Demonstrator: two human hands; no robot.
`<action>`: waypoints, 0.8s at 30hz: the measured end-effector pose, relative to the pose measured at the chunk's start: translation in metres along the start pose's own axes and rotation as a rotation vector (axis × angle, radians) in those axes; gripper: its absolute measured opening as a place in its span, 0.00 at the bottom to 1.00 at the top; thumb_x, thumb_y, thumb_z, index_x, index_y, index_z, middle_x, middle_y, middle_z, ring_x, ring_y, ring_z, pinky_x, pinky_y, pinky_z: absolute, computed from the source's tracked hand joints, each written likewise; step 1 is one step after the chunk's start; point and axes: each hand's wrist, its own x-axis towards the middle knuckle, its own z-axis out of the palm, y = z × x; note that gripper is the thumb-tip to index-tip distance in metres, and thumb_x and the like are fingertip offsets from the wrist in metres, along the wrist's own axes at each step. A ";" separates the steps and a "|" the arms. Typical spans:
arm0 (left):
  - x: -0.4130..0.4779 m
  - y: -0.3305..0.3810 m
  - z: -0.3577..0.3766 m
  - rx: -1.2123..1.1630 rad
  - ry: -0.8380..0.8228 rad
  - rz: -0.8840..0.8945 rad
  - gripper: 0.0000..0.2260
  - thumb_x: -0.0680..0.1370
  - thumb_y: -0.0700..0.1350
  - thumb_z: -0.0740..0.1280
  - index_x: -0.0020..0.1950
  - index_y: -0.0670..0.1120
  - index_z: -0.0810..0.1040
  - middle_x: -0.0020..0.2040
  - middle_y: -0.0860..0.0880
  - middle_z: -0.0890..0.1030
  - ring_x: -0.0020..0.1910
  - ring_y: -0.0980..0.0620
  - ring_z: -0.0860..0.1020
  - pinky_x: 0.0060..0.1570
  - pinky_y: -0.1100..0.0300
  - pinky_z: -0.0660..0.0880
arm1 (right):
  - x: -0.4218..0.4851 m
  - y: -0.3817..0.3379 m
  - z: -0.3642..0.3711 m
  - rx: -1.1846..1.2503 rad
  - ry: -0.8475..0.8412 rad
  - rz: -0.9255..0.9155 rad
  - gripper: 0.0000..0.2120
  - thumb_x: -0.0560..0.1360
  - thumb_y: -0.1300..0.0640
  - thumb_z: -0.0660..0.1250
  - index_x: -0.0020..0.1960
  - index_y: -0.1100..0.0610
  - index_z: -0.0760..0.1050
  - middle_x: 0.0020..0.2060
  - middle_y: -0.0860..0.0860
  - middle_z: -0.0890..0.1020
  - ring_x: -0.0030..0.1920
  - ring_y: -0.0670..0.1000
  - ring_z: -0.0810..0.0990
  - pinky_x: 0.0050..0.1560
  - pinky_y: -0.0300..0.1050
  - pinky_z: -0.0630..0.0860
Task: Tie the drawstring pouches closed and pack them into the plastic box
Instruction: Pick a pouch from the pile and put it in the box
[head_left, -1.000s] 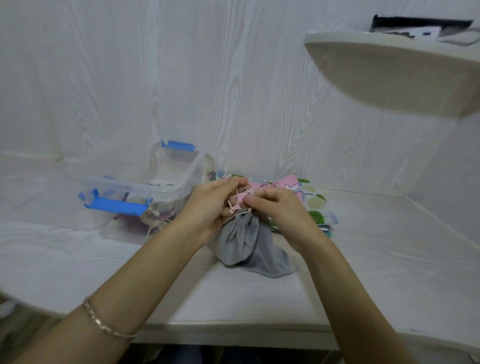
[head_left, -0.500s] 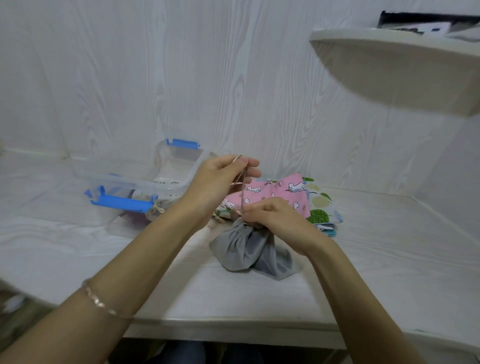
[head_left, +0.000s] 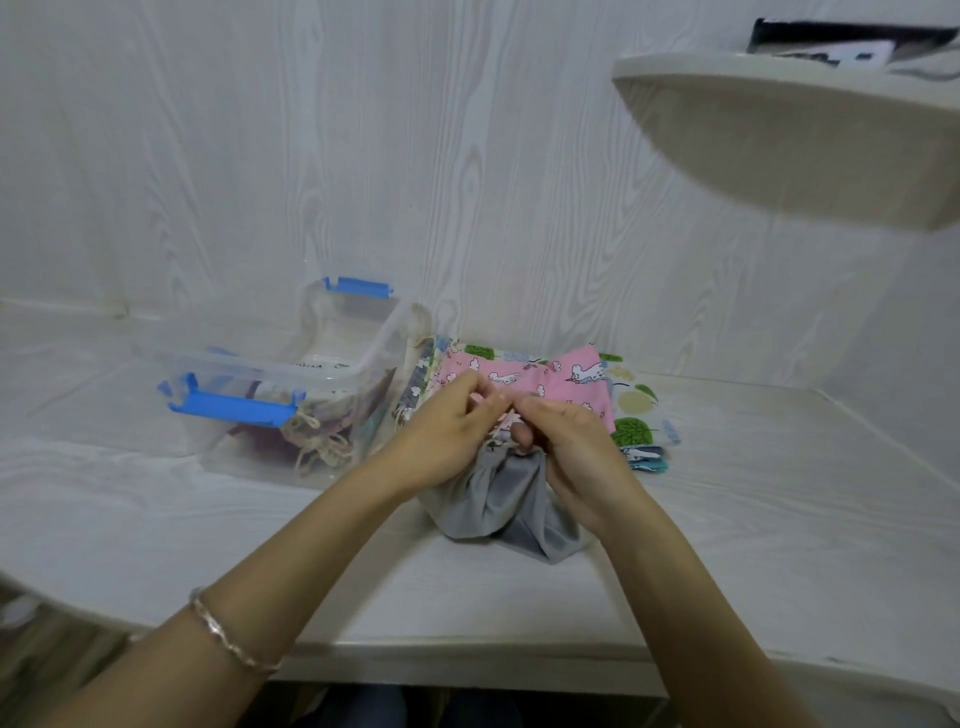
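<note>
Your left hand (head_left: 447, 434) and right hand (head_left: 574, 449) meet over the gathered neck of the grey pouch (head_left: 493, 506), which sits on the bench (head_left: 519, 597) directly in front of you. The fingers (head_left: 485, 397) of both hands are curled in, tips almost touching, pinching the pale drawstring (head_left: 503, 427) just above the neck; the cord is largely hidden, so the state of any knot cannot be told. The plastic box (head_left: 363, 358), clear with blue latches, stands open to the left of the pouch, with corded pouches inside. A stack of printed pouches, pink pouch (head_left: 550, 376) uppermost, lies flat just behind your hands. A bracelet (head_left: 228, 639) sits on your left wrist.
</note>
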 end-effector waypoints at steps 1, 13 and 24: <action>-0.003 -0.001 0.000 -0.019 -0.001 0.009 0.12 0.80 0.52 0.62 0.44 0.44 0.75 0.36 0.47 0.73 0.35 0.55 0.69 0.37 0.60 0.67 | 0.000 0.001 0.000 0.007 0.024 -0.001 0.15 0.79 0.56 0.64 0.43 0.68 0.79 0.29 0.53 0.73 0.34 0.49 0.70 0.41 0.40 0.69; -0.018 -0.004 -0.006 -0.114 0.167 -0.063 0.08 0.75 0.44 0.71 0.38 0.41 0.82 0.28 0.52 0.76 0.24 0.62 0.68 0.28 0.70 0.65 | -0.013 -0.008 0.006 -0.323 0.066 -0.122 0.12 0.70 0.69 0.71 0.41 0.57 0.70 0.35 0.53 0.81 0.34 0.49 0.78 0.40 0.39 0.77; -0.020 0.009 -0.008 0.192 0.094 0.001 0.09 0.78 0.47 0.66 0.42 0.43 0.80 0.33 0.51 0.78 0.34 0.55 0.73 0.37 0.60 0.69 | -0.016 -0.011 0.010 -0.871 0.075 -0.400 0.12 0.70 0.64 0.66 0.38 0.47 0.80 0.35 0.50 0.82 0.35 0.44 0.78 0.39 0.37 0.75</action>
